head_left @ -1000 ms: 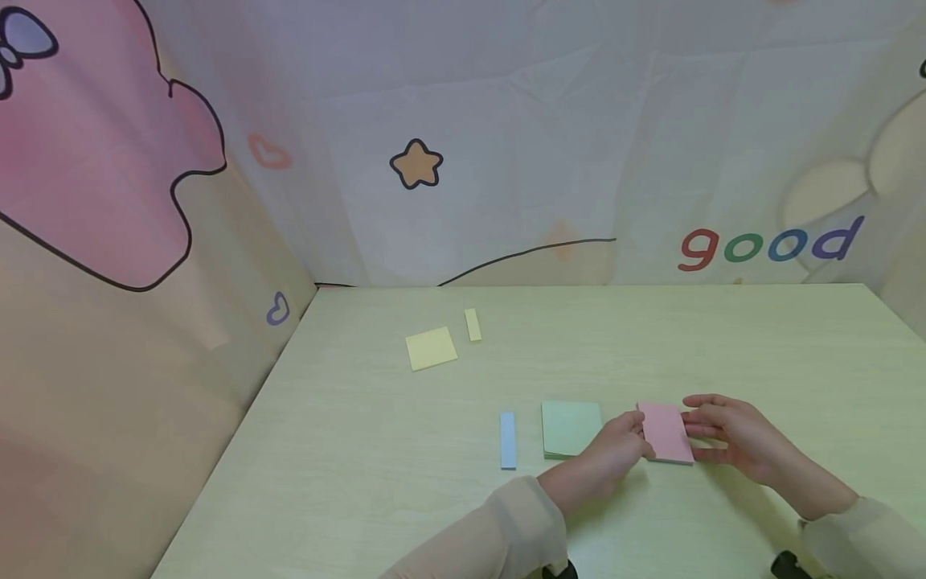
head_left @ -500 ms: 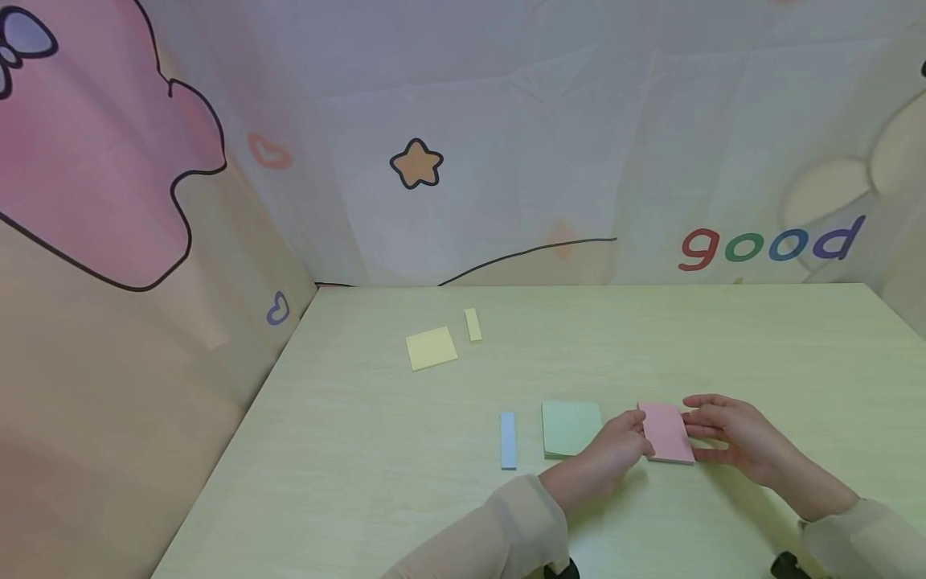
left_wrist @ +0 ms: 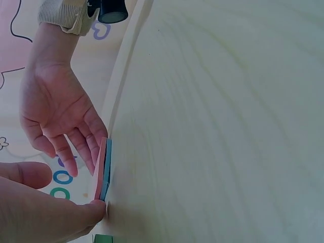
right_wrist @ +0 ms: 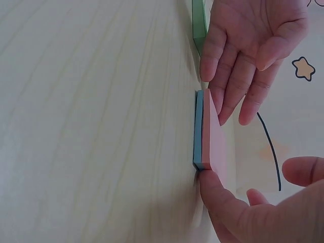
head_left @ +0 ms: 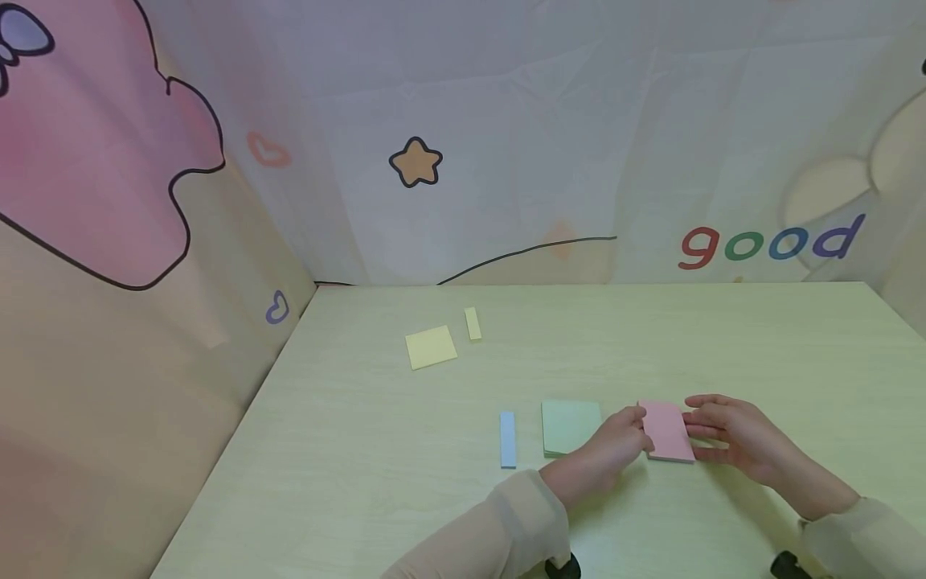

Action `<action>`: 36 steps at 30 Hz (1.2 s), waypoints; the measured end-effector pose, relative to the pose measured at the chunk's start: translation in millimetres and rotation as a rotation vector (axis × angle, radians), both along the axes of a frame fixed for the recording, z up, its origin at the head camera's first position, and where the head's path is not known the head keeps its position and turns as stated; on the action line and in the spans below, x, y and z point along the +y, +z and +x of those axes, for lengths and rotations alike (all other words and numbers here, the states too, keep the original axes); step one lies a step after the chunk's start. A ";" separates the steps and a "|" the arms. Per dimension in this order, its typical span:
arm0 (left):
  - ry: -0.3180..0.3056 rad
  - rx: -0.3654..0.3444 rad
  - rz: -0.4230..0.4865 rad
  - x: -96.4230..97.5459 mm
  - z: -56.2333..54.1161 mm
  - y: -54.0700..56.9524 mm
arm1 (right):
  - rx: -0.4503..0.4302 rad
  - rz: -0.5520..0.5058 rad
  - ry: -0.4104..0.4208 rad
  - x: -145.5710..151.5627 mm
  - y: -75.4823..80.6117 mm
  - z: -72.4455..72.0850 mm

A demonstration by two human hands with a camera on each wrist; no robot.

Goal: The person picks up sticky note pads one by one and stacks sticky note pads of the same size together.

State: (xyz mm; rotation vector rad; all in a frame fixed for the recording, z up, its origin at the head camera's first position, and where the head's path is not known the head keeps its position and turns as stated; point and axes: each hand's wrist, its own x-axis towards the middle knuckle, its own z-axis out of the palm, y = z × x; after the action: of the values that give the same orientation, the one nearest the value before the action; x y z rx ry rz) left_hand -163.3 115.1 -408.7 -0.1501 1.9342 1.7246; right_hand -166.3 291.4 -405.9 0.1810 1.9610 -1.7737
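A pink sticky note pad (head_left: 667, 432) lies on a blue pad (right_wrist: 198, 130), which shows only in the wrist views; together they form a low stack on the table. My left hand (head_left: 606, 449) touches the stack's left edge with its fingertips. On the opposite edge rest the fingertips of my right hand (head_left: 739, 438), its fingers nearly straight. Both thumbs stand off the stack in the wrist views. Just left of the stack, partly behind my left hand, sits a green sticky note pad (head_left: 568, 426).
Left of the green pad lies a narrow blue strip pad (head_left: 508, 440). Farther back are a yellow sticky note (head_left: 431, 347) and a small yellow strip (head_left: 473, 323). A printed cloth (head_left: 521, 161) stands behind the pale wooden table (head_left: 347, 450).
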 end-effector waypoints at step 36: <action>-0.067 0.032 0.012 -6.1 1.7 -3.1 | -0.056 -0.063 -0.016 8.3 0.0 2.4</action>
State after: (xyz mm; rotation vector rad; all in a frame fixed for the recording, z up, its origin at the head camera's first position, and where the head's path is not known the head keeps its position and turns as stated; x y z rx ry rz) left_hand -161.7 109.1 -411.9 -0.0533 1.9288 1.7045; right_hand -163.9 299.7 -405.8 0.2224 1.8670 -1.8187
